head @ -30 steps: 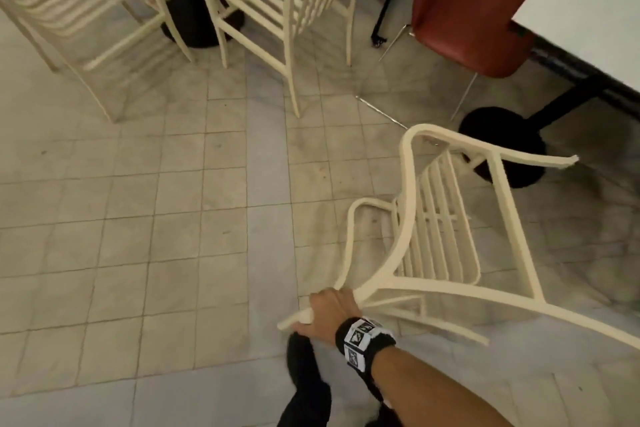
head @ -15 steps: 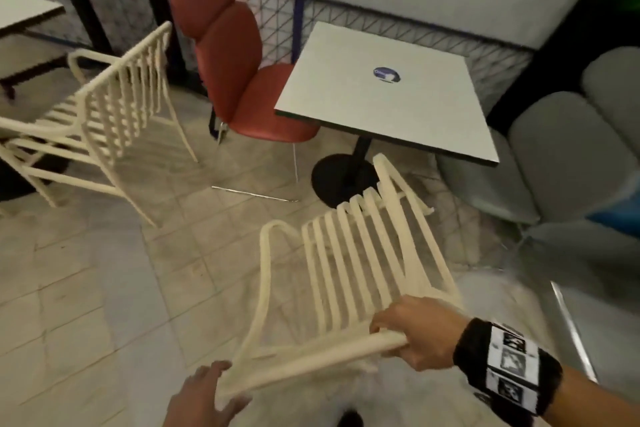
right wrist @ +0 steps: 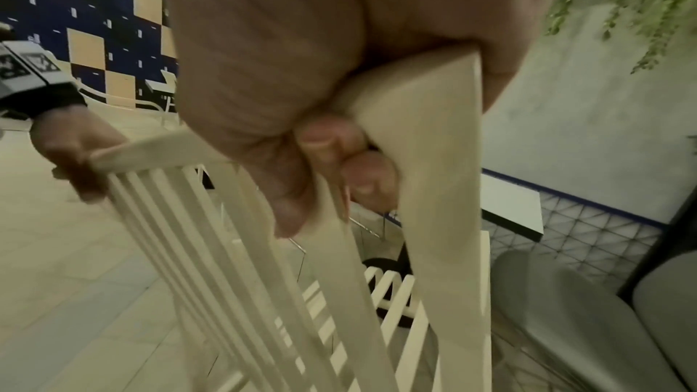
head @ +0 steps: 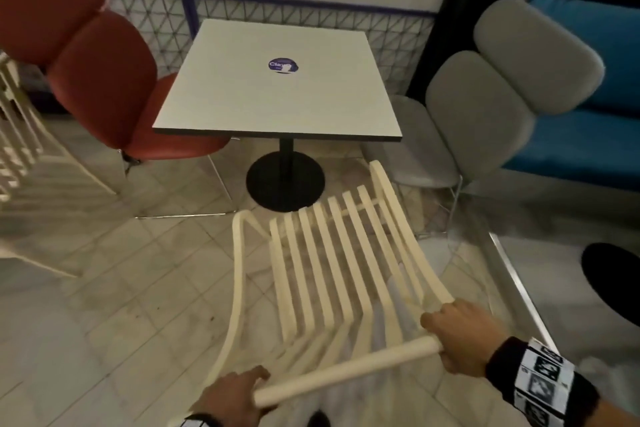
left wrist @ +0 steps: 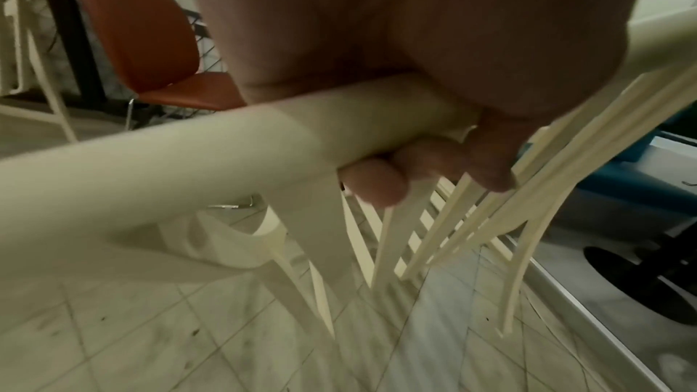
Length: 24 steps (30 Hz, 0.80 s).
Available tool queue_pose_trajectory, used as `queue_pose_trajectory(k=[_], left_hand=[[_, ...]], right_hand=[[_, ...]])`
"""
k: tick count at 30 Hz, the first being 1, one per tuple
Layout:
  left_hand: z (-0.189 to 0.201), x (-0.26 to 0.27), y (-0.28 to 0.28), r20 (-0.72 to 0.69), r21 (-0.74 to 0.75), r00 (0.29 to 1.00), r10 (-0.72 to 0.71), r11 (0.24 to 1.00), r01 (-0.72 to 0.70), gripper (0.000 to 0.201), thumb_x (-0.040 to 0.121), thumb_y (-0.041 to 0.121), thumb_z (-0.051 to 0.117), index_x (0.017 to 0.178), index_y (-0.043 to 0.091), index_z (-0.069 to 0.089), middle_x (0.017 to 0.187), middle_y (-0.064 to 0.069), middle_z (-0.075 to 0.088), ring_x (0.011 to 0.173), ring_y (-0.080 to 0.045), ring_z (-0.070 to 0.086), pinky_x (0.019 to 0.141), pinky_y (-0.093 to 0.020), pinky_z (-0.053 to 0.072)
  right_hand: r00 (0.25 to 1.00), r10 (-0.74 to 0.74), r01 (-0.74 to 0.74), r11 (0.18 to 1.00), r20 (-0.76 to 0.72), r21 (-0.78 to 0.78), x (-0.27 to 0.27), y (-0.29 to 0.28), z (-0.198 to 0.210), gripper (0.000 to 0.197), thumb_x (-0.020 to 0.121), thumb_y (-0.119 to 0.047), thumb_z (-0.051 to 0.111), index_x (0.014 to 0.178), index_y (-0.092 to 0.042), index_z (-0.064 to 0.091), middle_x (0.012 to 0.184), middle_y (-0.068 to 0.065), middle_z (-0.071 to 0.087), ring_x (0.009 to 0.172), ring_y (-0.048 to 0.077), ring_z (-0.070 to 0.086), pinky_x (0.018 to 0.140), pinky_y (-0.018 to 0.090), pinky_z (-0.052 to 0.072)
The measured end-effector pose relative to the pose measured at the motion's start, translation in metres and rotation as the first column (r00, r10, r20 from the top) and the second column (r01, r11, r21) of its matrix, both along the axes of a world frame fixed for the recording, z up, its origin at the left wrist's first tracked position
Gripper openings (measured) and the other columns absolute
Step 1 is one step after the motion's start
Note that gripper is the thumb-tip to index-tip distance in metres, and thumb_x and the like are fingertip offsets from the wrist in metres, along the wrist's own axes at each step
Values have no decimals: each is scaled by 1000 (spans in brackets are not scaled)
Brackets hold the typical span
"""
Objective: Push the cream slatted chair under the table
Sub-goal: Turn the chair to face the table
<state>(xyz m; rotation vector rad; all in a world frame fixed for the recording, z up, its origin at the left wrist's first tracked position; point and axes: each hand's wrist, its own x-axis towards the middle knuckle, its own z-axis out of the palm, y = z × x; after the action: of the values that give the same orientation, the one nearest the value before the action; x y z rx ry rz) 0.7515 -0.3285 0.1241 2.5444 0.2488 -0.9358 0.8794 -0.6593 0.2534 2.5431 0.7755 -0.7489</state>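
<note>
The cream slatted chair (head: 332, 263) stands in front of me, its seat pointing at the white square table (head: 277, 87) and short of the table's near edge. My left hand (head: 230, 399) grips the left end of the chair's top rail (left wrist: 211, 142), fingers curled under it. At the rail's right corner my right hand (head: 460, 333) grips the chair (right wrist: 422, 118) the same way. The table's black round base (head: 285, 180) sits just beyond the seat's front.
A red padded chair (head: 93, 80) is tucked at the table's left, a grey padded chair (head: 485, 107) at its right. Another cream slatted chair (head: 20, 156) stands far left. A blue sofa (head: 588, 114) and another black base (head: 613, 277) lie to the right. The floor is tiled.
The chair has swung round to face the table. My left hand has come up and taken the top rail, and my right hand has moved to the rail's right corner.
</note>
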Motion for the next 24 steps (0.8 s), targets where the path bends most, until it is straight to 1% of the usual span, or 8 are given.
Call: queue_pose_trajectory(k=[2, 5, 11, 15, 20, 22, 23, 24], left_hand=[[12, 17, 5, 19, 33, 999, -32, 999, 31, 26, 75, 62, 55, 98, 57, 45, 113, 7, 63, 112, -19, 59, 92, -33, 46], [30, 50, 25, 99, 106, 990, -98, 991, 87, 11, 81, 48, 56, 90, 48, 51, 106, 10, 68, 99, -16, 63, 85, -31, 49], [40, 58, 51, 126, 233, 966, -225, 953, 192, 26, 80, 56, 52, 102, 42, 57, 107, 8, 66, 99, -15, 61, 87, -34, 47], [40, 28, 68, 89, 238, 974, -211, 954, 185, 13, 82, 51, 52, 94, 48, 49, 108, 9, 66, 100, -13, 60, 86, -31, 45], [23, 0, 73, 17, 314, 976, -217, 928, 201, 35, 86, 53, 50, 120, 43, 49, 120, 6, 63, 113, -17, 56, 95, -32, 40], [16, -12, 74, 37, 300, 980, -198, 937, 178, 43, 85, 58, 50, 124, 40, 50, 117, 7, 64, 112, -16, 56, 95, -32, 38], [15, -19, 76, 82, 277, 981, -174, 950, 146, 46, 82, 62, 50, 122, 40, 52, 113, 9, 64, 110, -15, 56, 94, -32, 37], [14, -25, 79, 158, 243, 978, -139, 965, 98, 49, 78, 69, 50, 118, 41, 56, 107, 12, 64, 107, -14, 56, 92, -33, 37]], right_hand=[[1000, 7, -7, 1000, 7, 21, 4, -8, -5, 29, 80, -25, 55, 108, -27, 56, 101, 5, 67, 92, 28, 61, 78, 35, 48], [999, -50, 48, 992, 13, 118, 2, -13, -13, 30, 81, -26, 52, 109, -32, 54, 95, 1, 68, 87, 25, 62, 67, 30, 43], [989, -135, 146, 956, -61, 255, -18, -9, -44, 29, 80, -27, 50, 108, -34, 55, 91, 0, 68, 83, 25, 61, 66, 30, 41], [992, -88, 110, 951, -88, 290, -37, 8, -73, 30, 79, -26, 49, 108, -36, 54, 95, 3, 69, 88, 29, 61, 71, 32, 42], [987, -93, 132, 937, -132, 322, -58, 20, -103, 33, 79, -21, 50, 110, -34, 55, 96, 7, 70, 90, 32, 60, 71, 32, 39], [981, -116, 161, 934, -154, 320, -62, 21, -105, 34, 74, -24, 59, 105, -37, 58, 88, 2, 71, 81, 25, 63, 63, 29, 40], [986, -122, 156, 921, -114, 357, -66, 15, -109, 34, 66, -32, 70, 97, -40, 61, 77, -4, 70, 71, 17, 63, 56, 24, 42], [968, -177, 231, 901, -176, 367, -68, 7, -108, 38, 54, -44, 79, 89, -43, 63, 67, -11, 65, 59, 9, 60, 51, 20, 43]])
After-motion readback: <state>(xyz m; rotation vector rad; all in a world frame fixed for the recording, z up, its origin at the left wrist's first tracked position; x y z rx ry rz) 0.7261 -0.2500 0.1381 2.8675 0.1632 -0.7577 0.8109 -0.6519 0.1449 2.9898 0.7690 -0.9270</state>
